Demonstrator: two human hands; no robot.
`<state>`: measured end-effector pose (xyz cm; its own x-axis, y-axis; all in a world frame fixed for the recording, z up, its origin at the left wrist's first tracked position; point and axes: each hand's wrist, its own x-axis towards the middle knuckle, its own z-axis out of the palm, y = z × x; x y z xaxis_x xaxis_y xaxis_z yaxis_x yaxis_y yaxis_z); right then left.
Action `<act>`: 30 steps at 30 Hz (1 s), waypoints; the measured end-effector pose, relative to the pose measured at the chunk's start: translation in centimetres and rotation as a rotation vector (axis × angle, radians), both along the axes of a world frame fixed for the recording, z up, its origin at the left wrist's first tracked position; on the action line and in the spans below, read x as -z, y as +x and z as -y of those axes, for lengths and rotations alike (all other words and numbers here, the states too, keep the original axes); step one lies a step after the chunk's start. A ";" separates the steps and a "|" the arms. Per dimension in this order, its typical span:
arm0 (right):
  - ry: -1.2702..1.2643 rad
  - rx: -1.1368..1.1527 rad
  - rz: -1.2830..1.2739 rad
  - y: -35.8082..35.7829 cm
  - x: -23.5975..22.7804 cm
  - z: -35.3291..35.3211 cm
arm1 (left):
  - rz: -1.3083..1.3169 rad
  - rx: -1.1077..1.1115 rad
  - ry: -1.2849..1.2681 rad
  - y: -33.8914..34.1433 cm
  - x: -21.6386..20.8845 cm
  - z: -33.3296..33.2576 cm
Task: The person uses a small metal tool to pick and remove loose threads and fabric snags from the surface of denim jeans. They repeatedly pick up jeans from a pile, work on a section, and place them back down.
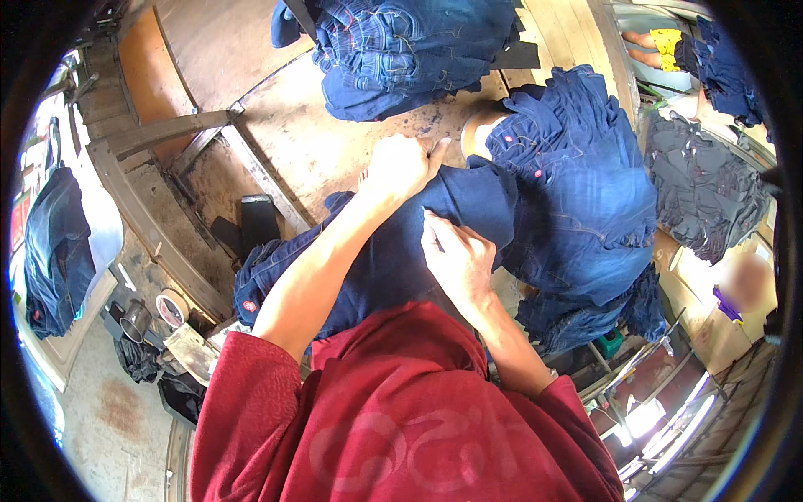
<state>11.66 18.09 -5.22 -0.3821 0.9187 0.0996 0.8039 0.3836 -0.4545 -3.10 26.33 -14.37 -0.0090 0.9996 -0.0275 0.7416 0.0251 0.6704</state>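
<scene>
A dark blue denim garment (381, 255) lies across the work surface in front of me, below both hands. My left hand (400, 170) is over its far edge, fingers curled under and thumb pointing right; whatever they may hold is hidden. Closer to me, my right hand (462, 258) is above the cloth with thumb and forefinger pinched together. Anything between those fingertips is too small to make out. On the right, the garment meets a large heap of blue jeans (577, 192).
Another jeans pile (410, 50) sits at the far side of the wooden table (368, 125). Dark clothing (707, 180) is stacked far right, near another person. A tape roll (172, 308) stands at left, and more denim (57, 247) lies at the far left.
</scene>
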 end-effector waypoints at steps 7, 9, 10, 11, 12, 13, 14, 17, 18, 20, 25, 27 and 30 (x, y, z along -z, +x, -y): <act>-0.205 -0.055 0.230 0.8 -3.8 1.0 | -0.044 0.003 -0.026 0.1 0.2 0.3; -0.267 -0.012 0.102 1.1 -3.9 1.0 | -0.035 -0.011 -0.023 0.1 0.1 0.2; -0.265 0.023 -0.013 1.1 -3.6 0.9 | -0.032 -0.012 -0.008 0.1 0.0 0.2; -0.205 0.016 -0.014 1.0 -2.9 0.5 | -0.032 -0.001 -0.008 0.0 0.0 0.1; -0.153 0.004 -0.011 0.7 -2.1 0.2 | -0.037 0.009 0.000 0.0 -0.1 0.0; -0.103 -0.011 -0.014 0.5 -1.4 -0.1 | -0.057 0.024 -0.007 -0.1 -0.1 0.0; -0.096 -0.009 0.018 0.3 -1.0 -0.2 | -0.046 0.018 -0.004 -0.1 -0.1 0.0; -0.101 -0.016 0.110 0.2 -1.1 0.0 | -0.052 0.021 -0.050 -0.1 -0.1 0.0; -0.125 -0.024 0.147 0.3 -1.6 0.2 | -0.052 0.025 -0.075 0.0 0.0 0.1; -0.187 -0.033 0.174 0.6 -2.6 0.7 | -0.062 0.030 -0.097 0.0 0.0 0.2; -0.175 -0.001 0.009 0.6 -2.2 -0.2 | -0.047 0.017 -0.052 0.0 0.0 0.1; -0.152 -0.013 0.035 0.4 -1.7 -0.4 | -0.035 0.007 -0.074 0.0 0.0 0.1; -0.168 -0.027 0.168 0.4 -1.8 -0.2 | -0.043 0.003 -0.056 0.1 0.2 0.0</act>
<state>12.09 18.26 -3.41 -0.4048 0.9064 -0.1208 0.8642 0.3360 -0.3746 -2.95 26.28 -14.53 -0.0087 0.9965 -0.0833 0.7701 0.0598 0.6351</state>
